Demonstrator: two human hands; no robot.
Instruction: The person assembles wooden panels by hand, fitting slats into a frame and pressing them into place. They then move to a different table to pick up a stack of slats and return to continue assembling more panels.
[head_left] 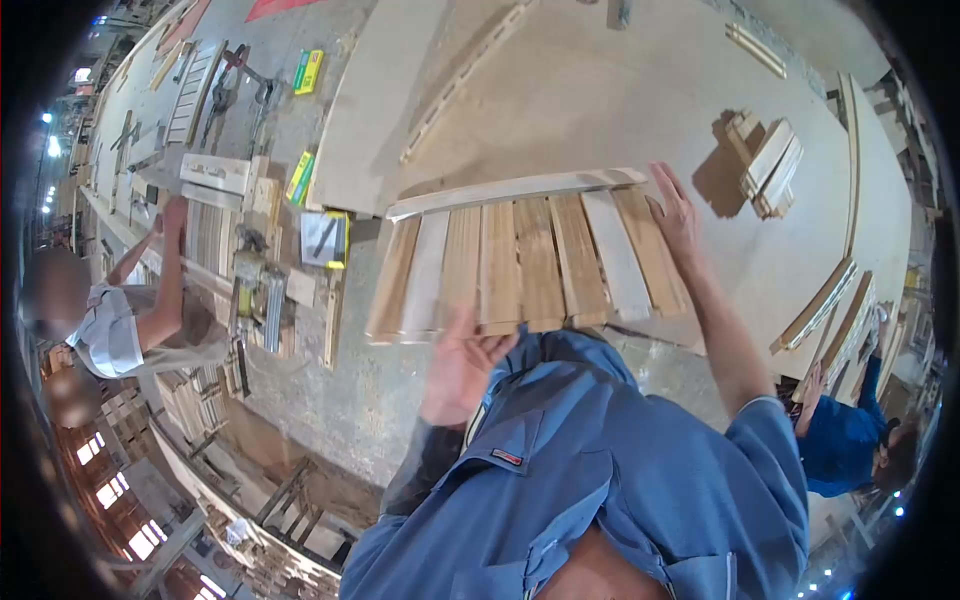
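In front of me lies a slatted wooden panel [500, 265], several light and brown slats side by side under a pale crosswise rail [520, 190]. Its near edge reaches almost to my blue jacket. My left hand [462, 370], slightly blurred, is open at that near edge, with fingers apart and fingertips overlapping the slat ends. At the far right corner, my right hand [677, 218] is alongside the end of the rail. Its fingers stretch forward past the rail end, and the thumb is right at the outermost slat.
The panel lies at the near edge of a large pale tabletop [600, 110]. Stacked wood pieces [770, 168] stand on it, with long strips [465, 80] beyond. One person [150, 310] works at a bench on the left; another [845, 440] handles wood at right.
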